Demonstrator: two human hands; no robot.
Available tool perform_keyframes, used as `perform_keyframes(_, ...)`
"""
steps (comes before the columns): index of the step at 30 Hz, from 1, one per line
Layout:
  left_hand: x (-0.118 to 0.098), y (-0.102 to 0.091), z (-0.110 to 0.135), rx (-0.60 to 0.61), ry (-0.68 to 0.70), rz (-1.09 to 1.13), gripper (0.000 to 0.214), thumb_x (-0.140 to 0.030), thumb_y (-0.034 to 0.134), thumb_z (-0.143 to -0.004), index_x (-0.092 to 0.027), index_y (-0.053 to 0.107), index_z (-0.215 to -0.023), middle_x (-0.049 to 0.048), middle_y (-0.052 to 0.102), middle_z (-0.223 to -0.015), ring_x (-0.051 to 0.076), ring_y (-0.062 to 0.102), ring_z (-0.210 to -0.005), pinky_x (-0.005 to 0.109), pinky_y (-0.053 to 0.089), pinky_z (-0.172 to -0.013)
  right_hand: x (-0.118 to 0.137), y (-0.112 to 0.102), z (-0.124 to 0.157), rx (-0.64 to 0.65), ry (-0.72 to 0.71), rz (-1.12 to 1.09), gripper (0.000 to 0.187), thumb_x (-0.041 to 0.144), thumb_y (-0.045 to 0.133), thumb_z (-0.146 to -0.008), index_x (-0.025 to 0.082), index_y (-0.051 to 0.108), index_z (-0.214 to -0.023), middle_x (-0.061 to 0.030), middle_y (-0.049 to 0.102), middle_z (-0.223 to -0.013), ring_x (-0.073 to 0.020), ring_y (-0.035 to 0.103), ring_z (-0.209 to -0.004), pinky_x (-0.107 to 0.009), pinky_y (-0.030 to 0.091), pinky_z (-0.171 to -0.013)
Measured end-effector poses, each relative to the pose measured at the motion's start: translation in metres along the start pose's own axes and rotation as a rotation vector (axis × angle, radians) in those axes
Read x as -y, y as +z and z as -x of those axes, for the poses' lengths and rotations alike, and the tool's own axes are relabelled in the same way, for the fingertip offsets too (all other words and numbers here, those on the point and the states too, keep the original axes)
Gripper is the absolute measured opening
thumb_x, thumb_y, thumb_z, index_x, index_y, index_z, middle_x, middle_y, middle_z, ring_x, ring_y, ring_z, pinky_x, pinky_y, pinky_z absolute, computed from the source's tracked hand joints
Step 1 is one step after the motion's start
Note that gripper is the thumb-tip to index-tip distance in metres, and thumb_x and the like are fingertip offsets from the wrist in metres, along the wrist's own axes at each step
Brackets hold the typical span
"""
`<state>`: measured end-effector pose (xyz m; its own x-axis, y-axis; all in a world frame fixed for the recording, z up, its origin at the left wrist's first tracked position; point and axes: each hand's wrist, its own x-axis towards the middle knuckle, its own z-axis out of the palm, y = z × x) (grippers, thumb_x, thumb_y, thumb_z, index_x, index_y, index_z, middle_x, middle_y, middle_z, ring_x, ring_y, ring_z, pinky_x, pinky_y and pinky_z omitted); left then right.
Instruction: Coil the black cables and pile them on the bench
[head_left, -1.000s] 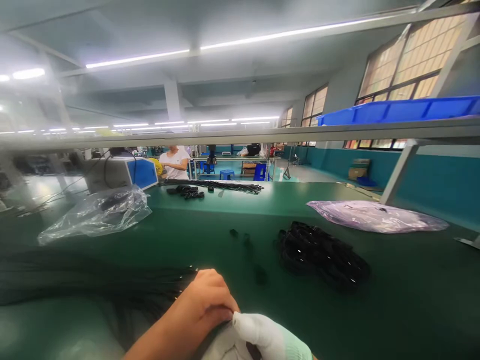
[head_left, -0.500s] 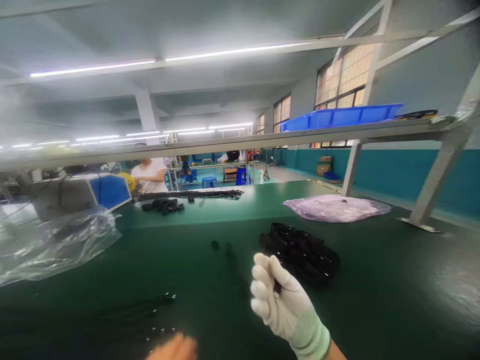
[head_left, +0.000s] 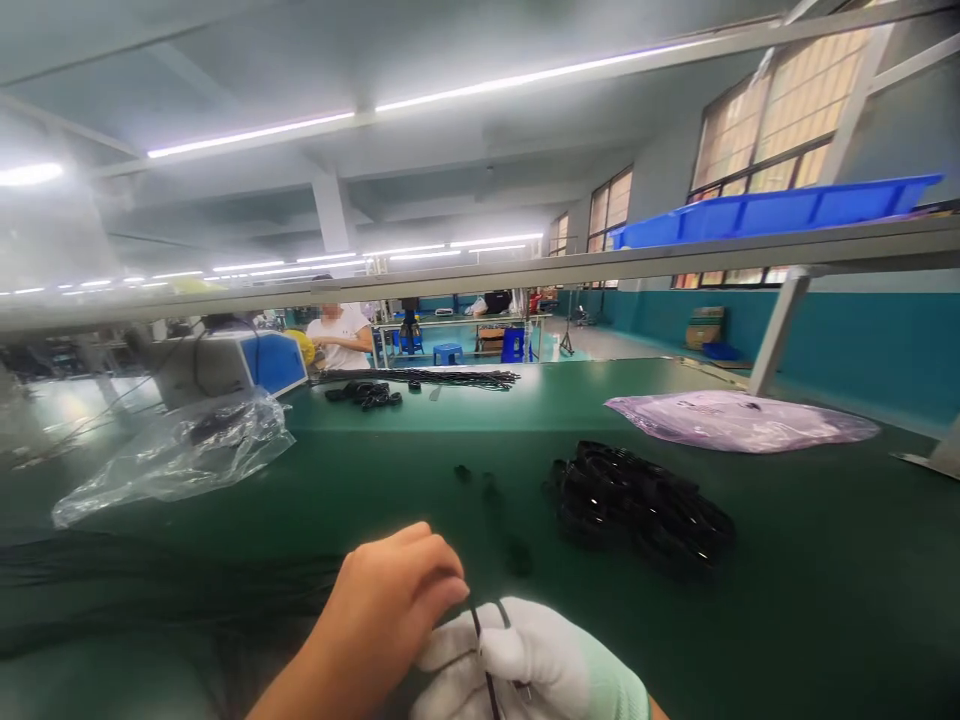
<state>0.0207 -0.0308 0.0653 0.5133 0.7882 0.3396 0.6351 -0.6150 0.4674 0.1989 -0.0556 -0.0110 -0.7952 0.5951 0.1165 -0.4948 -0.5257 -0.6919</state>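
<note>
The bare left hand [head_left: 401, 595] and gloved right hand [head_left: 544, 655], apart half a second ago, now meet, so both are at the black cord [head_left: 476, 624]. Folded right fingers and thumb hold it between them; the left fingers curl just beside its upper end, their grip unclear.

ceiling tubes [head_left: 540, 75] glare, haloed; far left seemingly smeared.
</note>
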Motion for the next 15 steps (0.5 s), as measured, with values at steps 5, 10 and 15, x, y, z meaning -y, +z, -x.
perform_keyframes(5, 0.014, 0.033, -0.018, 0.102, -0.122, 0.172, 0.018, -0.025, 0.052, -0.084, -0.020, 0.065, -0.073, -0.0027, 0.064, -0.072, 0.013, 0.056, -0.068, 0.020, 0.039, -0.060, -0.006, 0.000, -0.003, -0.068, -0.076, -0.090, 0.033, 0.024, 0.069, -0.078, 0.001, 0.059, -0.100, -0.0085, 0.061, -0.078, -0.0133, 0.059, -0.073, -0.027, 0.038, -0.074)
perform_keyframes(10, 0.064, 0.058, -0.012, 0.163, -0.151, -0.184, 0.031, -0.021, 0.035, -0.091, -0.019, 0.066, -0.087, 0.0032, 0.069, -0.086, 0.018, 0.061, -0.082, 0.026, 0.042, -0.073, 0.007, 0.001, -0.004, -0.054, -0.241, -0.314, 0.027, 0.030, 0.072, -0.076, 0.013, 0.054, -0.086, 0.0057, 0.040, -0.068, -0.0081, 0.044, -0.062, -0.037, 0.041, -0.079)
perform_keyframes(15, 0.061, 0.074, 0.035, 0.159, 0.017, -0.446, 0.028, -0.020, 0.040, -0.088, -0.026, 0.066, -0.078, 0.0021, 0.069, -0.073, 0.019, 0.064, -0.062, 0.025, 0.042, -0.056, 0.027, -0.005, 0.002, -0.336, -0.407, -0.184, 0.021, 0.034, 0.065, -0.082, 0.015, 0.060, -0.089, 0.0012, 0.052, -0.075, -0.0104, 0.047, -0.067, -0.041, 0.041, -0.084)
